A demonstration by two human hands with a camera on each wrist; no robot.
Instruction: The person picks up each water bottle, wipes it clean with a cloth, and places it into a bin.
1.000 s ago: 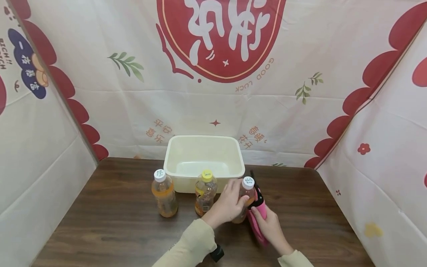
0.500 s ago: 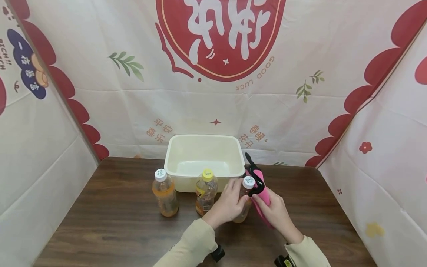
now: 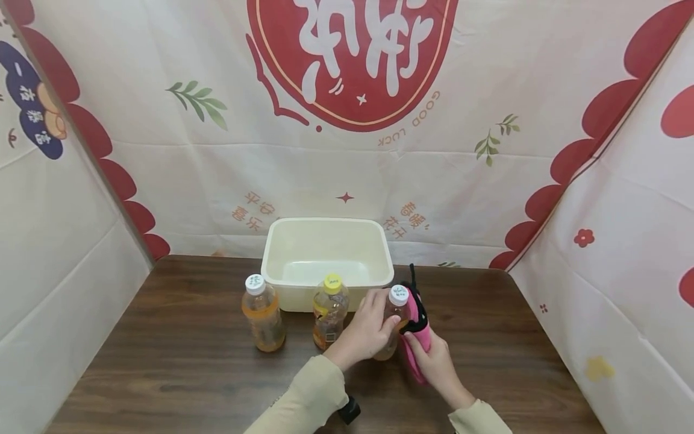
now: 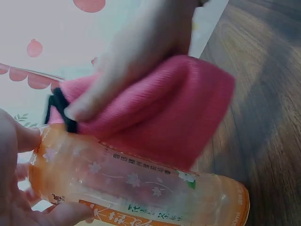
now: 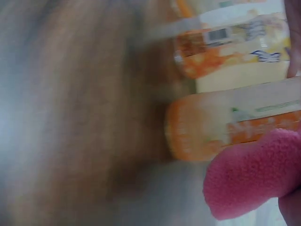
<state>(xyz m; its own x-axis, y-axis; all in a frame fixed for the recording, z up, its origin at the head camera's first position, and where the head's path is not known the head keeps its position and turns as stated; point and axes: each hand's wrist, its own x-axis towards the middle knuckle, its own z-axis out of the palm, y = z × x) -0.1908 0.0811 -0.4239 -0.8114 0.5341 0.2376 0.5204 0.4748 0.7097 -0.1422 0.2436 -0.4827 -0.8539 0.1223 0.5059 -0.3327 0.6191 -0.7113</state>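
Observation:
My left hand [image 3: 365, 330] grips the upper part of a clear plastic drink bottle [image 4: 136, 174] with a white cap and an orange label. The bottle stands upright on the brown table. Bunched in my right hand [image 3: 436, 364] is a pink cloth [image 4: 164, 108] with a black edge and a black loop, held against the bottle's right side. My right thumb lies along the cloth, near the black edge. In the right wrist view, a fold of the cloth overlaps the bottle's side.
A yellow-capped bottle [image 3: 331, 313] stands left of my left hand, and a white-capped bottle [image 3: 264, 316] farther left. Behind them is a cream plastic basin [image 3: 386, 283]. Printed cloth [image 3: 325, 175] walls the wooden table [image 3: 179, 361] at the back and sides.
My right hand moved the pink cloth up along the bottle, then back down. My left hand keeps its grip on the bottle, and the other bottles stay put.

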